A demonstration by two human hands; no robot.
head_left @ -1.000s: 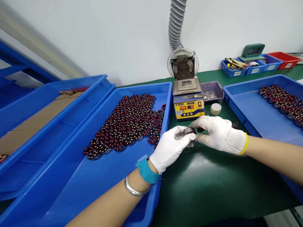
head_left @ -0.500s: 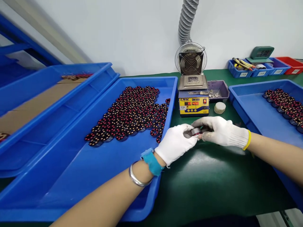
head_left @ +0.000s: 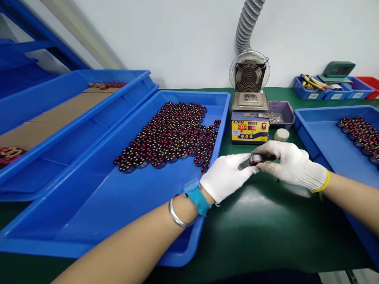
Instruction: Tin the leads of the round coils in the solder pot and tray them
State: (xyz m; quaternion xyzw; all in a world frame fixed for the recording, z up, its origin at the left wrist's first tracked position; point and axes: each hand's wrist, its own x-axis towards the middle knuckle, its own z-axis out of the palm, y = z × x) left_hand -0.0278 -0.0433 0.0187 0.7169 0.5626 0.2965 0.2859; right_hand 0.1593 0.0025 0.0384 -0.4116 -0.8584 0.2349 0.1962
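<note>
While the white-gloved left hand (head_left: 227,174) pinches a round grey-and-black part (head_left: 255,159) above the glossy green tabletop (head_left: 251,232), the yellow-cuffed, white knit-gloved right hand (head_left: 290,163) grips its other side; beyond stands a boxy yellow-and-blue machine (head_left: 250,131).

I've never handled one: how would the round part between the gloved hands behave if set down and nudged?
The round part would probably stay stiff: its grey rim shows no sagging between left hand and right hand. On that curved rim it might roll; laid flat, like those in the middle blue tray, it would likely slide.
</note>
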